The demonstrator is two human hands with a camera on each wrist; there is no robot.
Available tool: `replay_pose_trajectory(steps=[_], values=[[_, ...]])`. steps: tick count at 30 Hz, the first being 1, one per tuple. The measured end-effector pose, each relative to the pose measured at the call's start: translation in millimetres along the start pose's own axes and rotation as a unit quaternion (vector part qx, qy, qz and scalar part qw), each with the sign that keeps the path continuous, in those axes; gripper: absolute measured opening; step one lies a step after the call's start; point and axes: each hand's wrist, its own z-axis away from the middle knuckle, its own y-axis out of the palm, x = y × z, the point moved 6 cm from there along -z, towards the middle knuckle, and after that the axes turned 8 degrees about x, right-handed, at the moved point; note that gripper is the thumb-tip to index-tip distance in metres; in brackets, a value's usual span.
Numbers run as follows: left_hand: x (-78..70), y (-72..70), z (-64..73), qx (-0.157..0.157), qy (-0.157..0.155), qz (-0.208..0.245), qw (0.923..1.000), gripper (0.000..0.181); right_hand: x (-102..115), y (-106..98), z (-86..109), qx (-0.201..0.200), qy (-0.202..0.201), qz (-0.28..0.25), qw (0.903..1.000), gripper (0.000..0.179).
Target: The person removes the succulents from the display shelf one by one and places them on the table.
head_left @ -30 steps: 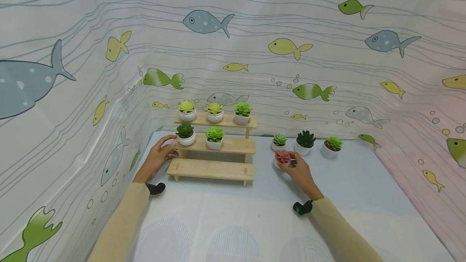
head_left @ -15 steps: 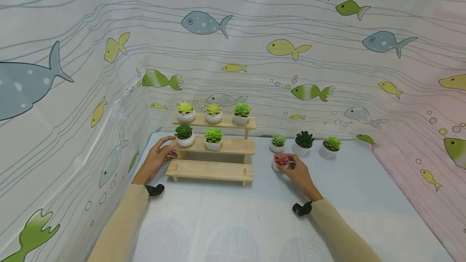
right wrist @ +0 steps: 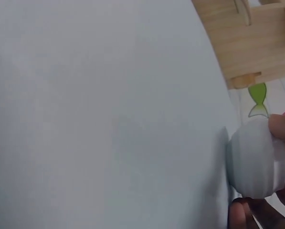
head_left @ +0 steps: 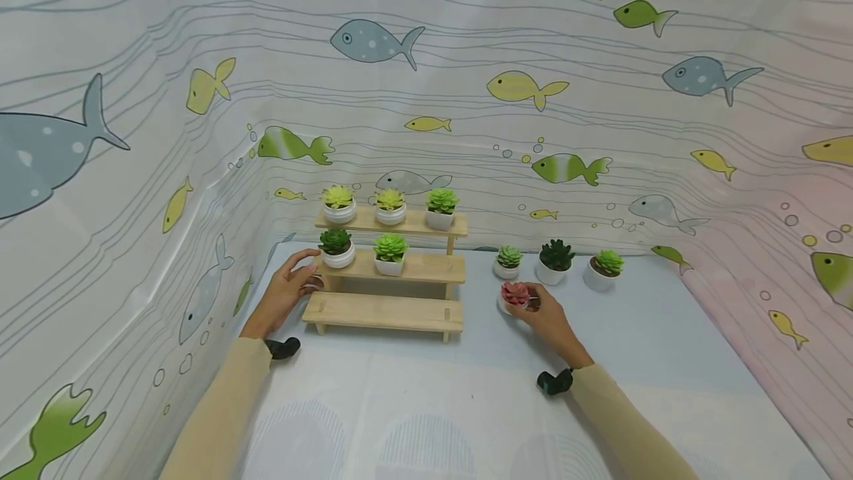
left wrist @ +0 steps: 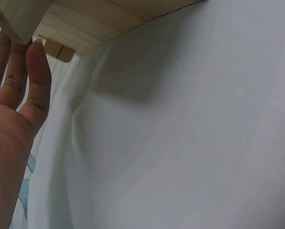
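Note:
My right hand grips a small potted succulent with pink leaves. In the right wrist view its ribbed white pot sits between the thumb and fingers, at or very close to the table surface. At the left end of a three-tier wooden plant stand, my left hand holds the middle board's edge. The left wrist view shows the fingers reaching up to the wood, some tips hidden behind it. Potted succulents, such as a dark green one, stand on the top and middle tiers.
Behind the pink succulent stand a small pale green succulent, a dark green one and a light green one. A fish-print curtain encloses the pale table at the back and sides.
The view shifts slightly. Both hands keep almost the same places, the right on the pink succulent and the left at the stand.

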Motion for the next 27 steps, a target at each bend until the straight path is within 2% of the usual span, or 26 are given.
replay_pose_trajectory(steps=[4, 7, 15, 20, 27], values=[[-9.4, 4.6, 4.9, 0.009, -0.001, 0.005, 0.9999, 0.047, 6, -2, 0.8, 0.017, -0.006, -0.007, 0.9998, 0.080], [-10.2, 5.0, 5.2, 0.009, 0.000, 0.005, 0.9999, 0.047, 10, -5, 0.6, 0.020, -0.016, -0.006, 0.9996, 0.082], [-9.0, 4.3, 4.7, 0.004, -0.010, -0.001, 0.9999, 0.048, 31, -20, 3.3, -0.006, -0.057, -0.020, 0.9982, 0.078], [-11.9, 4.2, 3.5, 0.008, 0.000, 0.002, 1.0000, 0.047, 50, -26, 3.4, -0.032, -0.085, -0.012, 0.9957, 0.073], [-11.3, 4.8, 4.0, 0.003, -0.004, 0.004, 1.0000, 0.047, 73, -24, 5.9, -0.033, -0.118, -0.032, 0.9919, 0.069]])
